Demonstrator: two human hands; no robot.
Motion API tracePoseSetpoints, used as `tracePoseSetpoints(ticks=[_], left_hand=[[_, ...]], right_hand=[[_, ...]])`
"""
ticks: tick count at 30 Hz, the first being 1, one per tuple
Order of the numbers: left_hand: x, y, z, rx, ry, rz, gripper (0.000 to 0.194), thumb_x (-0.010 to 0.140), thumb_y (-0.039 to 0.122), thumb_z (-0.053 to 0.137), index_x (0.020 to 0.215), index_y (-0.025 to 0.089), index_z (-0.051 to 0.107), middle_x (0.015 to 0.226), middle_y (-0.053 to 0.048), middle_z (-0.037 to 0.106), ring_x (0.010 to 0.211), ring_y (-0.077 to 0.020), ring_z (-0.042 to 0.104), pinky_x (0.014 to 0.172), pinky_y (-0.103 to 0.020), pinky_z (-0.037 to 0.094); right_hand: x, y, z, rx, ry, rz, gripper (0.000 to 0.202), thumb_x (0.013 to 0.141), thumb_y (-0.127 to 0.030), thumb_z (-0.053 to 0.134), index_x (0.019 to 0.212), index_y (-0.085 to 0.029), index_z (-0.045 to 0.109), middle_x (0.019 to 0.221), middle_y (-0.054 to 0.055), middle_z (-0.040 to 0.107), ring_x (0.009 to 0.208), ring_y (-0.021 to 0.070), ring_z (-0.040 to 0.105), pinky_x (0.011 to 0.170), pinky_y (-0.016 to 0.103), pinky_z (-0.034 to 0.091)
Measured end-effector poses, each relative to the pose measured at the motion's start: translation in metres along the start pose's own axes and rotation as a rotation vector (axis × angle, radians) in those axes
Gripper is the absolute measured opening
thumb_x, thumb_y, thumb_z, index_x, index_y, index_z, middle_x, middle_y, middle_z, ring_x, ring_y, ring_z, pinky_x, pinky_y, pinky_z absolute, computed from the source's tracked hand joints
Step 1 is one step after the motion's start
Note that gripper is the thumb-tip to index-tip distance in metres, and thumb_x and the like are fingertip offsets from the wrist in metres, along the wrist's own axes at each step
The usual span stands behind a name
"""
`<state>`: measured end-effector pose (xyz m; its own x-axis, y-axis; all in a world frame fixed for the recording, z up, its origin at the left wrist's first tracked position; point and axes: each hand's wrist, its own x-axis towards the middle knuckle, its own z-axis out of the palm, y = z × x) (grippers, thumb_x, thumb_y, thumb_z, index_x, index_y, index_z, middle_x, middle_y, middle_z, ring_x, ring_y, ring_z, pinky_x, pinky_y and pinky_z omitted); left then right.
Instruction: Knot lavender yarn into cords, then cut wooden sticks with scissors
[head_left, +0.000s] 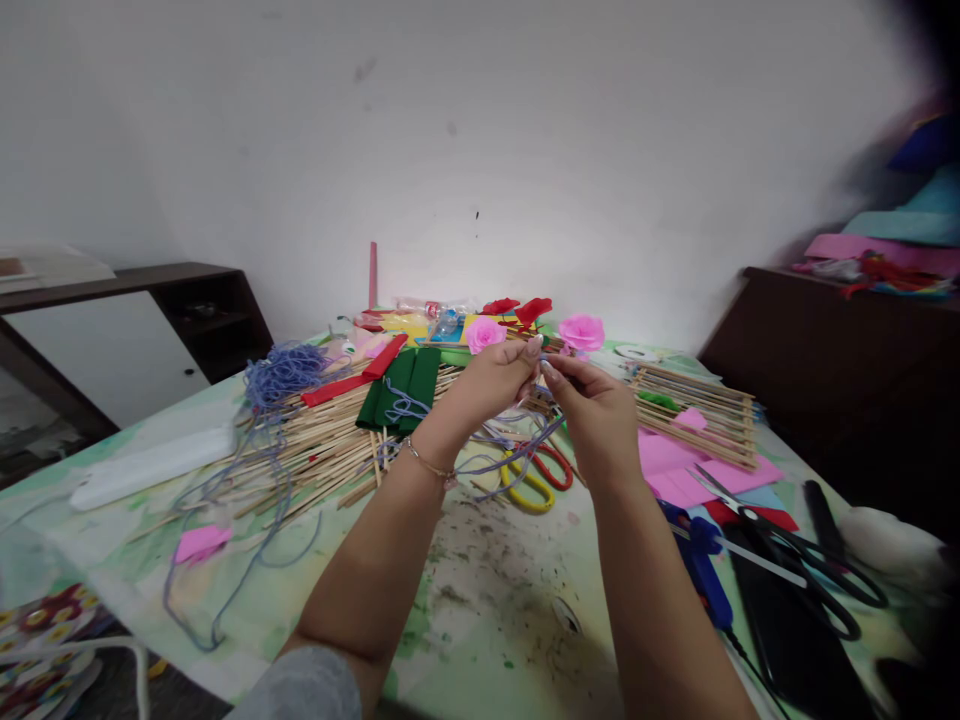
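Observation:
My left hand point(501, 375) and my right hand point(600, 405) meet above the middle of the table, fingertips nearly touching. Both are closed in a pinch on a bit of purple-blue yarn point(544, 362), mostly hidden by the fingers. Loose strands of this yarn hang below the hands. Under them lie scissors with yellow and red handles point(529, 492). Just behind stand a pink paper flower point(486, 335), another pink flower point(581, 332) and red flowers point(533, 310). Dark green folded paper point(409, 388) is left of my left hand, on many thin wooden sticks point(315, 455).
Tangled yarn point(285, 375) and a white bar point(154, 468) lie at the left. On the right are a stick frame point(697, 410), pink paper point(660, 455), a blue glue gun point(697, 560), black scissors point(795, 550) and a dark flat object point(795, 630). A wall closes off the back.

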<state>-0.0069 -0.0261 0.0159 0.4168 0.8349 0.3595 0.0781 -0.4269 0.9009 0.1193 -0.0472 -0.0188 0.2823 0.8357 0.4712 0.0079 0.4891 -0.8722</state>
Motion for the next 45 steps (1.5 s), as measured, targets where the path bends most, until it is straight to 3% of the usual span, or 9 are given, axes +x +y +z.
tracePoseSetpoints(ticks=[9, 17, 25, 29, 33, 36, 38, 41, 45], left_hand=[[0.002, -0.001, -0.001, -0.150, -0.054, -0.078, 0.041, 0.094, 0.039, 0.040, 0.064, 0.014, 0.052, 0.038, 0.006, 0.041, 0.036, -0.0033, 0.030, 0.043, -0.019, 0.022], [0.003, 0.001, -0.009, -0.451, -0.177, -0.302, 0.025, 0.087, 0.017, 0.047, 0.063, 0.013, 0.055, 0.033, 0.008, 0.031, 0.029, -0.0017, 0.020, 0.037, -0.019, 0.014], [0.003, 0.001, -0.006, -0.489, -0.040, -0.308, 0.026, 0.085, 0.017, 0.050, 0.059, 0.013, 0.053, 0.035, 0.006, 0.034, 0.032, -0.0022, 0.022, 0.037, -0.019, 0.014], [0.005, 0.001, -0.005, -0.399, 0.088, -0.207, 0.025, 0.081, 0.016, 0.057, 0.057, 0.014, 0.051, 0.037, 0.006, 0.038, 0.034, -0.0020, 0.026, 0.039, -0.020, 0.016], [0.005, 0.003, -0.002, -0.241, 0.088, -0.113, 0.026, 0.084, 0.019, 0.056, 0.059, 0.013, 0.051, 0.038, 0.007, 0.040, 0.036, -0.0019, 0.031, 0.042, -0.018, 0.022], [0.003, 0.006, 0.001, -0.171, 0.152, -0.093, 0.014, 0.085, 0.023, 0.054, 0.076, 0.014, 0.055, 0.041, 0.008, 0.043, 0.037, -0.0030, 0.034, 0.042, -0.017, 0.025], [0.001, 0.007, 0.002, -0.101, 0.208, -0.072, 0.019, 0.085, 0.032, 0.056, 0.090, 0.014, 0.056, 0.046, 0.007, 0.046, 0.039, -0.0042, 0.038, 0.042, -0.017, 0.027], [-0.004, 0.009, 0.004, 0.047, 0.237, -0.010, 0.033, 0.080, 0.038, 0.061, 0.103, 0.014, 0.057, 0.059, 0.003, 0.053, 0.048, -0.0063, 0.046, 0.045, -0.018, 0.033], [-0.010, 0.011, 0.009, 0.273, 0.168, 0.053, 0.042, 0.075, 0.038, 0.065, 0.111, 0.017, 0.059, 0.090, -0.006, 0.065, 0.066, -0.0103, 0.056, 0.056, -0.021, 0.044]], right_hand=[[0.001, -0.002, -0.003, -0.141, -0.013, 0.054, 0.019, 0.069, -0.027, 0.069, 0.085, -0.016, 0.071, 0.078, 0.005, 0.070, 0.070, 0.0155, 0.059, 0.070, 0.032, 0.046], [0.005, -0.007, -0.011, 0.284, -0.178, 0.258, 0.018, 0.060, -0.025, 0.076, 0.075, -0.018, 0.068, 0.074, 0.000, 0.069, 0.069, 0.0127, 0.060, 0.072, 0.029, 0.047], [0.007, 0.003, -0.005, 0.356, -0.076, 0.213, 0.025, 0.057, -0.025, 0.079, 0.079, -0.019, 0.068, 0.072, -0.002, 0.067, 0.064, 0.0106, 0.057, 0.067, 0.027, 0.046], [0.009, 0.005, -0.008, 0.350, -0.102, 0.153, 0.022, 0.060, -0.026, 0.078, 0.080, -0.020, 0.069, 0.075, -0.001, 0.067, 0.069, 0.0118, 0.059, 0.070, 0.028, 0.046], [0.010, 0.004, -0.011, 0.281, -0.079, 0.124, 0.023, 0.061, -0.027, 0.077, 0.081, -0.019, 0.069, 0.076, 0.000, 0.067, 0.069, 0.0125, 0.059, 0.069, 0.028, 0.046], [0.010, 0.003, -0.011, 0.225, -0.053, 0.096, 0.023, 0.062, -0.028, 0.077, 0.082, -0.019, 0.069, 0.078, 0.001, 0.068, 0.071, 0.0130, 0.059, 0.070, 0.029, 0.047], [0.010, 0.002, -0.012, 0.187, -0.037, 0.069, 0.022, 0.063, -0.028, 0.075, 0.082, -0.020, 0.069, 0.078, 0.001, 0.067, 0.072, 0.0133, 0.059, 0.070, 0.029, 0.047], [0.010, 0.000, -0.013, 0.151, -0.028, 0.029, 0.019, 0.065, -0.028, 0.074, 0.082, -0.020, 0.069, 0.078, 0.001, 0.067, 0.074, 0.0141, 0.060, 0.072, 0.029, 0.047], [0.009, -0.001, -0.013, 0.101, -0.021, -0.029, 0.018, 0.067, -0.026, 0.072, 0.083, -0.019, 0.069, 0.082, 0.003, 0.069, 0.078, 0.0154, 0.062, 0.076, 0.032, 0.048]])
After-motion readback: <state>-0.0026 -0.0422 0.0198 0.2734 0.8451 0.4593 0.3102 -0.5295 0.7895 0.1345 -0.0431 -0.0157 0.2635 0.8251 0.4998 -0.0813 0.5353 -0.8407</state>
